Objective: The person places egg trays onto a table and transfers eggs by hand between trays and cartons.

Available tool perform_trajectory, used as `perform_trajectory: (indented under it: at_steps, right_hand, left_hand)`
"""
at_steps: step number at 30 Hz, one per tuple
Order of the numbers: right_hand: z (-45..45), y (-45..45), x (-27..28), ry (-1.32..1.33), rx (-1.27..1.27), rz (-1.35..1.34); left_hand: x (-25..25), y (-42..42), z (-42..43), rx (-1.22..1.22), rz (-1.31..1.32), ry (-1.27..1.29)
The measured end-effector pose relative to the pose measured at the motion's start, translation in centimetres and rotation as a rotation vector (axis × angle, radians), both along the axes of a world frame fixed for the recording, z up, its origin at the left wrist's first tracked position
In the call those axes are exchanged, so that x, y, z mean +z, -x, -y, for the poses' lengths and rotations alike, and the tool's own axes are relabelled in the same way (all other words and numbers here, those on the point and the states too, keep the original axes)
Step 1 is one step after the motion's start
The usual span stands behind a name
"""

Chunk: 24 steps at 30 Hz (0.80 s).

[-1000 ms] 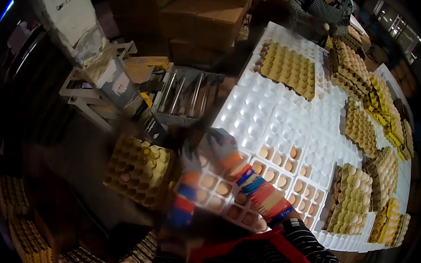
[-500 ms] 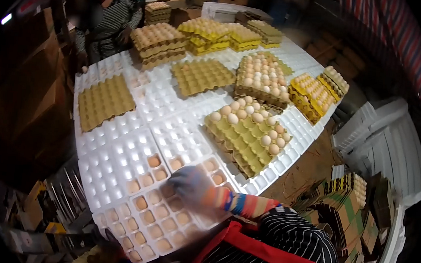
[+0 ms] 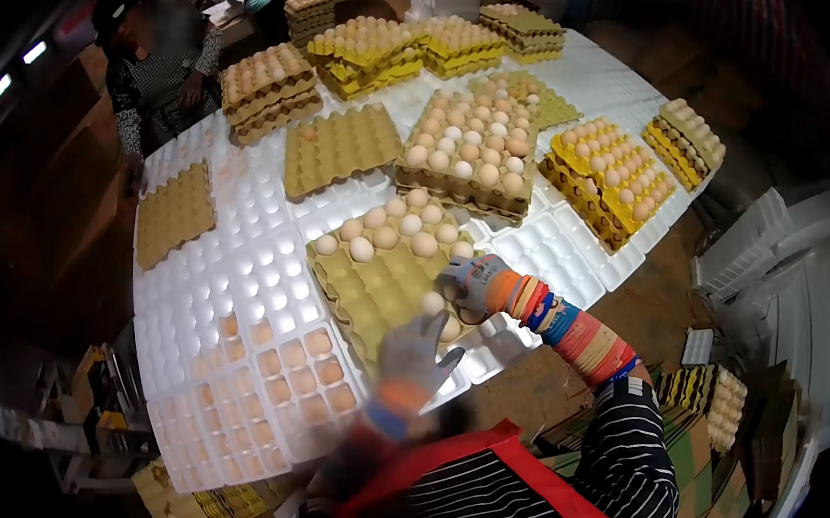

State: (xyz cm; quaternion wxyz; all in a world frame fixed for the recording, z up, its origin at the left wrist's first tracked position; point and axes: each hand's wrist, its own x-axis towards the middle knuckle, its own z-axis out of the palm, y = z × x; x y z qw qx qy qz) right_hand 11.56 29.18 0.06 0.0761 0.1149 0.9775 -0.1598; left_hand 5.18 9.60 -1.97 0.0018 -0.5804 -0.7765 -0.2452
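Note:
My right hand (image 3: 477, 282), in a grey and orange glove, curls its fingers over the eggs at the right edge of a pulp egg tray (image 3: 383, 281); the hand largely hides what it grips. Close by, my left hand (image 3: 412, 352), also gloved and slightly blurred, reaches over the tray's near part with fingers stretched and thumb apart. A pale egg (image 3: 432, 303) lies at its fingertips. More eggs (image 3: 411, 225) fill the tray's far rows, while cups in its middle and near left are bare. Left of it, white plastic trays (image 3: 235, 288) hold brown eggs (image 3: 303, 380) in their near cells.
Behind stand a tall stack of filled egg trays (image 3: 469, 145) and yellow egg trays (image 3: 600, 177). Flat pulp trays (image 3: 341, 149) lie on the white trays. Another person (image 3: 161, 64) stands at the far left edge. Flattened cartons (image 3: 702, 472) are at the lower right.
My right hand has moved from the white plastic trays up and right to the eggs on the pulp tray. My left hand has come into view beside it. The camera view has shifted.

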Motion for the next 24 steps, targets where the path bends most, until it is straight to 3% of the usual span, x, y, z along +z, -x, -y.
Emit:
perform_trajectory:
  at_steps: [2,5,7,9,10,11,13,15,16,17,18,19,20,21,23,24]
  right_hand:
    - [-0.8,-0.9,0.2,0.054,0.013,-0.110]
    - [-3.4,-3.2,-2.5,0.947,-0.261,-0.654]
    - [-4.9,-5.2,-1.6,1.429,-0.469,-0.560]
    - [-4.5,-5.9,-0.2,1.268,-0.470,-0.288]
    - [-3.3,-5.8,-1.2,0.952,-0.278,-0.400]
    - [-2.2,-5.6,-0.1,0.387,0.014,-0.374]
    - [-0.6,-4.5,-1.3,-0.086,0.296,-0.259]
    - [-0.1,-4.0,-1.5,-0.134,0.343,-0.140]
    - [-0.1,-3.9,-1.5,-0.156,0.362,-0.081]
    - [-0.5,-4.3,-0.6,0.019,0.255,-0.160]
    - [-1.5,-5.2,0.8,0.192,0.146,-0.237]
    - [-2.5,-6.4,1.5,0.363,0.035,-0.311]
    - [-3.3,-6.6,0.6,1.052,-0.096,-0.517]
    - [-4.9,-8.4,0.5,1.460,-0.292,-0.435]
    - [-6.5,-9.6,-0.7,1.430,-0.305,-0.566]
    - [-7.2,-9.9,-0.7,1.209,-0.353,-0.420]
  left_hand:
    - [-0.9,-1.0,-1.8,0.000,0.001,0.045]
    - [-0.7,-0.7,-2.4,0.064,0.236,-0.081]
    - [0.1,-0.5,-1.6,0.160,0.479,-0.311]
    - [-0.2,0.7,-1.4,0.305,1.094,-0.632]
    - [-0.9,1.5,-2.0,0.288,0.764,-0.666]
    - [-1.6,2.3,-2.5,0.320,0.424,-0.705]
    - [-1.7,4.7,-2.3,0.269,1.815,-0.839]
    - [-1.4,4.8,-3.1,0.416,1.101,-0.040]
    - [-0.1,3.7,-3.9,0.333,0.647,0.024]
    - [0.7,2.5,-4.8,0.241,0.198,0.087]
    - [1.3,1.8,-5.5,0.279,0.204,0.345]
    - [0.9,1.8,-5.6,0.250,0.158,0.342]
    - [0.1,2.2,-5.7,0.221,0.111,0.334]
    - [-0.4,2.6,-6.0,0.193,0.066,0.321]
    - [-1.1,4.4,-5.4,0.144,0.516,0.014]
    - [-1.7,5.4,-4.7,0.163,1.047,-0.113]
